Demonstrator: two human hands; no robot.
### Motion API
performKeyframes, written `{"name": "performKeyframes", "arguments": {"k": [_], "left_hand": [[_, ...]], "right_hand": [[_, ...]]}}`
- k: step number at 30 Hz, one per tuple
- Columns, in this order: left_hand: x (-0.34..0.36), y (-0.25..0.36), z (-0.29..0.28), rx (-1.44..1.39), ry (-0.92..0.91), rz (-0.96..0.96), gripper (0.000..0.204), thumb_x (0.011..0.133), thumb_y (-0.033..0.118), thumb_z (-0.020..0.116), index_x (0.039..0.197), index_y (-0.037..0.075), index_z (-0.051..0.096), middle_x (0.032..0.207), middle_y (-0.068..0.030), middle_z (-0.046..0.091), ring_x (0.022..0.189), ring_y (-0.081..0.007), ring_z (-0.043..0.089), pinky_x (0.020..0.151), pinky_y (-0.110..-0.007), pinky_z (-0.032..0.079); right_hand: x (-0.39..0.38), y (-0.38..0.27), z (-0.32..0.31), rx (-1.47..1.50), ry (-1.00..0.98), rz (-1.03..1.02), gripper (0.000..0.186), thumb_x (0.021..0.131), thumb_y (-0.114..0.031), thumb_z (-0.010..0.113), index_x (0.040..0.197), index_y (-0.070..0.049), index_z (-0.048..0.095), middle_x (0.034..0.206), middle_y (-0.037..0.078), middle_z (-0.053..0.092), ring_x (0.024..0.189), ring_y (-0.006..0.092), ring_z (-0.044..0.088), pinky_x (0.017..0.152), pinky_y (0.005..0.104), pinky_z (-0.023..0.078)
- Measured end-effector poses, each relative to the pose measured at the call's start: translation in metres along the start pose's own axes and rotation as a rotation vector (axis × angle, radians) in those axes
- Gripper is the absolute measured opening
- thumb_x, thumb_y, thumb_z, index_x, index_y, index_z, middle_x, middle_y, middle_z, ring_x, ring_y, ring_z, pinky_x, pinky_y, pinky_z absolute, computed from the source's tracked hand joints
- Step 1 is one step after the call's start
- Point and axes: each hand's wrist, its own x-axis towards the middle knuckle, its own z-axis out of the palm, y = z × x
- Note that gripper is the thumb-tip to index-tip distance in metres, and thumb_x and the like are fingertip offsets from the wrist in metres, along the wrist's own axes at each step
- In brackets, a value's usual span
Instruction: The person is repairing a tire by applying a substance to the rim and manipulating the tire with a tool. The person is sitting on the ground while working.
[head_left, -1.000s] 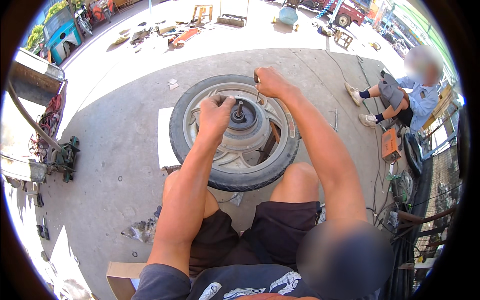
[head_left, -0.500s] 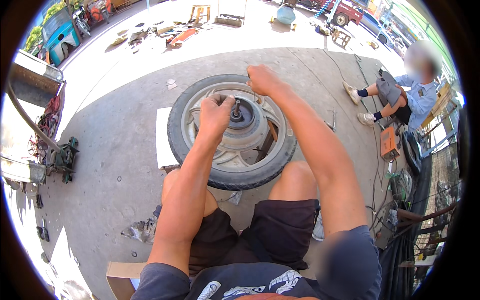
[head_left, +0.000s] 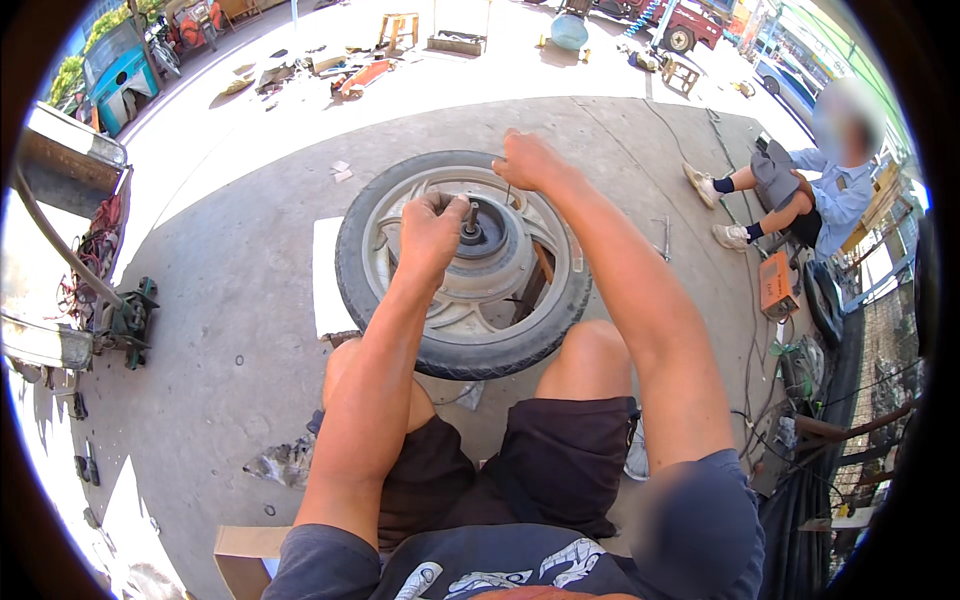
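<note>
A spoked motorcycle-type wheel [head_left: 455, 358] with a black tyre lies flat in front of my knees, raised off the ground on something mostly hidden. Its grey metal hub [head_left: 495, 265] faces up, and a threaded axle [head_left: 471, 218] stands out of the dark centre. My left hand [head_left: 428, 235] is pinched closed beside the axle; whatever its fingertips hold is hidden. Over the far right part of the hub, my right hand [head_left: 535, 162] is closed round a thin, rod-like metal tool [head_left: 507, 194], whose shaft points down to the hub. The tool's upper part is covered by my fingers.
A white board [head_left: 327, 280] shows left of the wheel. A seated person [head_left: 840, 200] is at the right, near an orange box-shaped device [head_left: 777, 286] and cables. A slim metal tool [head_left: 667, 240] lies on the concrete. An open cardboard box [head_left: 245, 545] stands at lower left.
My right hand has turned slightly at the fingers, still closed round the thin tool. My left hand stays almost in place beside the axle. The wheel looks unmoved.
</note>
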Motion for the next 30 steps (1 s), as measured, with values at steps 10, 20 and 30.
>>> {"name": "performKeyframes", "arguments": {"k": [10,20,30], "left_hand": [[0.001,0.0,-0.002,0.024,-0.006,-0.025,0.028,0.09,0.02,0.067,0.092,-0.008,0.071,0.079,-0.011,0.069,0.074,-0.0143,0.059,0.069,-0.032,0.048],[-0.001,0.004,-0.006,0.015,0.006,-0.027,0.028,0.09,0.019,0.067,0.092,-0.008,0.071,0.078,-0.0102,0.068,0.073,-0.0136,0.058,0.068,-0.032,0.047],[0.001,-0.001,-0.004,0.002,0.009,0.0,0.024,0.091,0.018,0.067,0.091,-0.006,0.07,0.071,-0.0041,0.061,0.063,-0.0094,0.051,0.058,-0.027,0.041]], "right_hand": [[0.015,0.022,0.009,0.055,0.088,-0.009,0.03,0.082,-0.028,0.074,0.086,0.002,0.071,0.087,0.025,0.071,0.094,0.0356,0.07,0.083,0.0462,0.055],[0.004,0.001,-0.011,-0.043,-0.033,0.06,0.033,0.09,-0.027,0.062,0.105,0.001,0.071,0.107,0.022,0.071,0.105,0.0365,0.067,0.092,0.0461,0.053],[-0.006,-0.005,-0.028,-0.078,-0.073,0.146,0.04,0.091,-0.033,0.057,0.115,-0.004,0.069,0.119,0.018,0.068,0.114,0.0347,0.064,0.097,0.0471,0.051]]}}
